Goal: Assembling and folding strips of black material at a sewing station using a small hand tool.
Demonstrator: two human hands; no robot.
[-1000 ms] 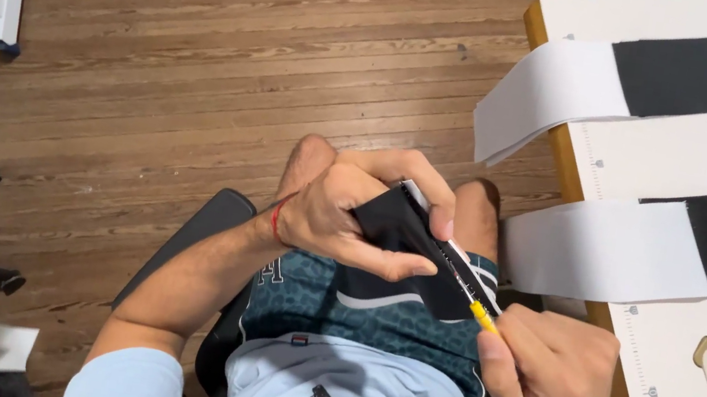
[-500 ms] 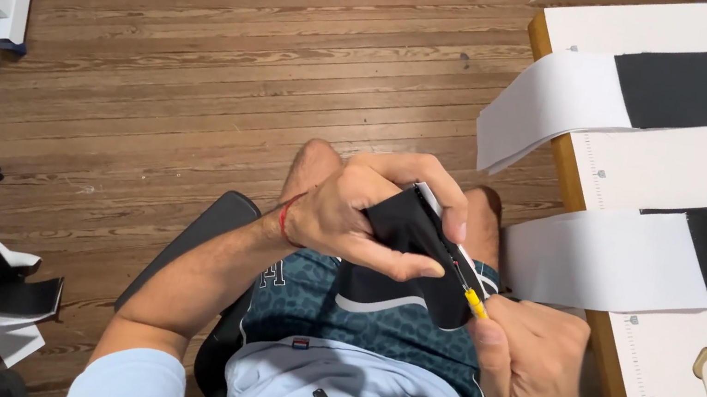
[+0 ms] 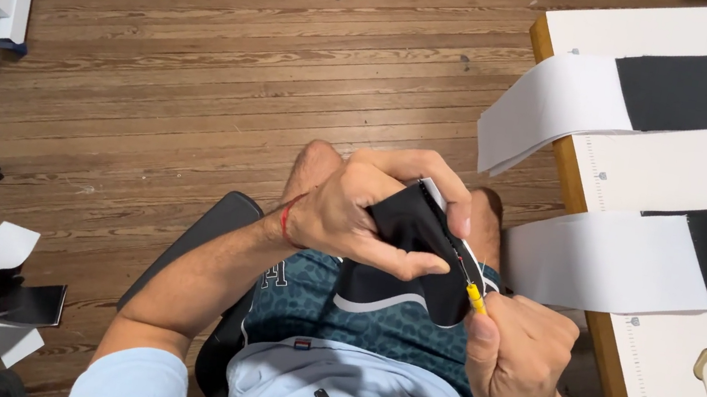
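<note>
Gripping black fabric (image 3: 415, 236), left hand (image 3: 351, 217)

A folded black fabric piece (image 3: 411, 235) with a white edge is gripped in the left hand (image 3: 351, 217); a yellow-handled seam ripper (image 3: 472, 291), pinched by the right hand (image 3: 517, 354), is pressed against its seam.

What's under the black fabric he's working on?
Under the black fabric: patterned shorts and a knee. Left hand grips it; right hand holds a yellow-handled tool. Its tip is hidden.

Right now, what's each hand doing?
Left hand: closed, gripping the black fabric.
Right hand: closed on a yellow-handled tool, tip at the fabric.
</note>
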